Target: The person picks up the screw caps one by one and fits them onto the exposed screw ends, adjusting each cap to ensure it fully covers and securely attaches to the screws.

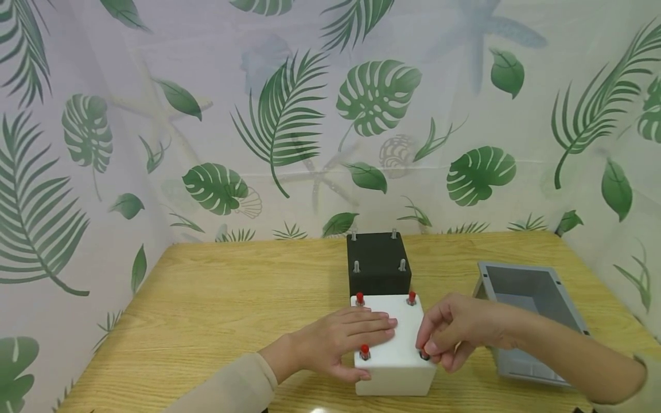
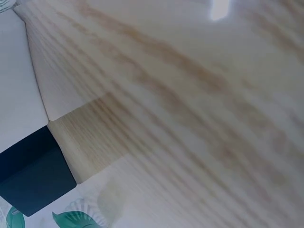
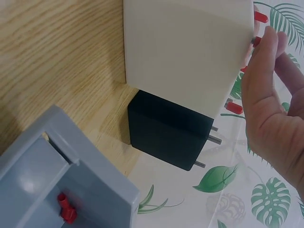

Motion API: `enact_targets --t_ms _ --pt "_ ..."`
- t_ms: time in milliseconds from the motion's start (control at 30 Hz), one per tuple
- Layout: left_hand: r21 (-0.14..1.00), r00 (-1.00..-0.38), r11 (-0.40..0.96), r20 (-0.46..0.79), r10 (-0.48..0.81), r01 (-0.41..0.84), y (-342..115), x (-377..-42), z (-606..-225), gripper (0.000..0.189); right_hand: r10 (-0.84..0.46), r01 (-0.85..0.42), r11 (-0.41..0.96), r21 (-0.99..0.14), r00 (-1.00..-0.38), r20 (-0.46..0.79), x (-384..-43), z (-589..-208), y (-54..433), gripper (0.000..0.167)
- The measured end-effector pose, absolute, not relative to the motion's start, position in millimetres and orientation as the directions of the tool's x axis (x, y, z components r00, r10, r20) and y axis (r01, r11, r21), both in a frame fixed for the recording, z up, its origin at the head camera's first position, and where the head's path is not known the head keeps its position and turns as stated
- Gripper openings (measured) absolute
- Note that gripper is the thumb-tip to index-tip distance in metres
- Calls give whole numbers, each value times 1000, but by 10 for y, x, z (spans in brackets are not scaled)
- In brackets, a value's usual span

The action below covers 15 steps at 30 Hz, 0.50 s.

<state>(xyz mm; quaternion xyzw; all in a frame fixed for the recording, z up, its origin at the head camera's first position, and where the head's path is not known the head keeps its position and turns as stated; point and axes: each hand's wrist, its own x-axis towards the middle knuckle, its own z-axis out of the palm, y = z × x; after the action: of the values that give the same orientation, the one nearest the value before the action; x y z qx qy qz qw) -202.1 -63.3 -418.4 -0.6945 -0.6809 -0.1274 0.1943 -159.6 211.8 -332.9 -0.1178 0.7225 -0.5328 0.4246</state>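
Note:
A white box (image 1: 393,381) stands on the wooden table, with red caps on metal posts at its top corners. My left hand (image 1: 333,339) rests on the top face, fingers stretched across it and thumb near the front edge, beside the near left red cap (image 1: 365,349). At the near right corner, thumb and fingers of my right hand (image 1: 453,331) pinch another red cap (image 1: 425,351), partly hidden by the fingertips. The right wrist view shows the far right red cap (image 3: 234,107) beyond that hand. The left hand is out of sight in the left wrist view.
Directly behind the white box is a black box (image 1: 378,252) with bare metal posts sticking up. A grey bin (image 1: 542,274) sits to the right, under my right forearm; red pieces (image 3: 67,209) lie inside it. A leaf-patterned cloth (image 1: 289,189) hangs along the table's back.

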Motion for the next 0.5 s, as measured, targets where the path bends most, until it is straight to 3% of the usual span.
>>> enact_targets --t_ms 500 --pt "-151 7 57 395 918 987 -662 -1983 -4174 80 -621 275 398 -875 -622 -477 -1582 -3363 2162 23"
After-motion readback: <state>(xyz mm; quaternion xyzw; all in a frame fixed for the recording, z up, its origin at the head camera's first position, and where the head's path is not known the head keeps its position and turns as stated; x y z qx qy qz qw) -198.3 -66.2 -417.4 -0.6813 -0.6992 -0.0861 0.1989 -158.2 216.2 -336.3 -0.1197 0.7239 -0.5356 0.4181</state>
